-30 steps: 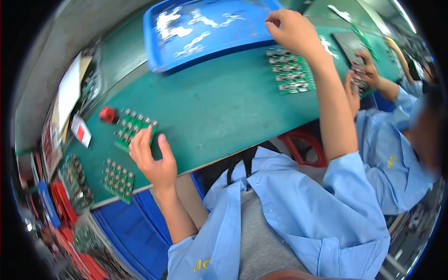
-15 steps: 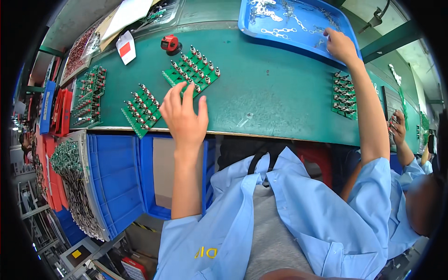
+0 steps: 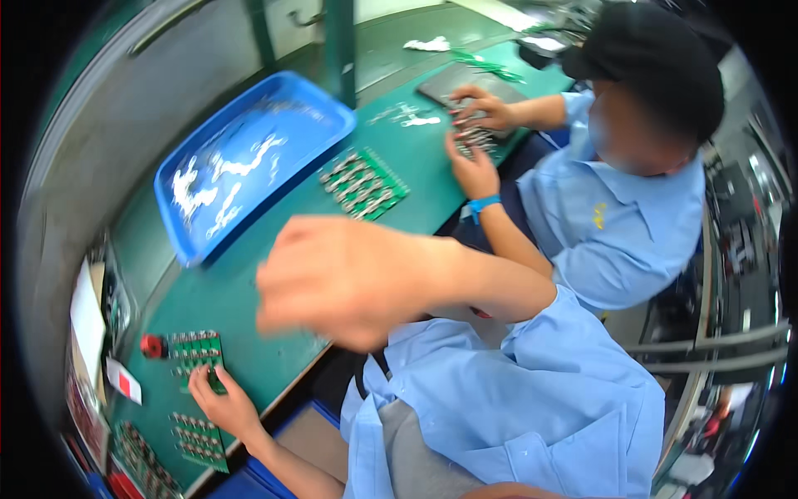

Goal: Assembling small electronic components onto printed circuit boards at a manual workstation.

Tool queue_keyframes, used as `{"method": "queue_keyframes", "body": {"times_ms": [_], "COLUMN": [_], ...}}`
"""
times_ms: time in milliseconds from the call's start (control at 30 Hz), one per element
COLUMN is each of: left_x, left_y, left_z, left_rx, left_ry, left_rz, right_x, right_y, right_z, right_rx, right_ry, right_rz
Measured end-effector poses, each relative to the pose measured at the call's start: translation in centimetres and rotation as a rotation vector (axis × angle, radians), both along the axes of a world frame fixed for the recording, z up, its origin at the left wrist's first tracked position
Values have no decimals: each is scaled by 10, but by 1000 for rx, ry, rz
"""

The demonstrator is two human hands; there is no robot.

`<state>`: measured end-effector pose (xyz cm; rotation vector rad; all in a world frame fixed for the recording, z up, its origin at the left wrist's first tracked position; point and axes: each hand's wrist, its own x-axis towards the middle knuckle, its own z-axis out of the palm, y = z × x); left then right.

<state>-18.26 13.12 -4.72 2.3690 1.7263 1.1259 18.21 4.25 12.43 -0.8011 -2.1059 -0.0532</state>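
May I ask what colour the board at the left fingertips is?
The board is green, in the head view.

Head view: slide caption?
Left hand at a populated circuit board; blurred right hand over the green workbench, blue plastic tray beyond.

Head cam, L of pr, fisheye; faces down @ bench, close.
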Motion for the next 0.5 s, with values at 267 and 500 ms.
{"method": "queue_keyframes", "body": {"times_ms": [267,500], "left_x": [86,62], "left_y": [-31,-28], "left_z": [29,61], "left_rx": [-317,-337], "left_ry": [-219,-270], "left_rz": [-174,-230], "right_x": [-31,-12], "right_y": [-103,-143], "right_z": [79,80], "right_rx": [533,576], "right_ry": [156,162], "right_rz": [-46,-25]}}
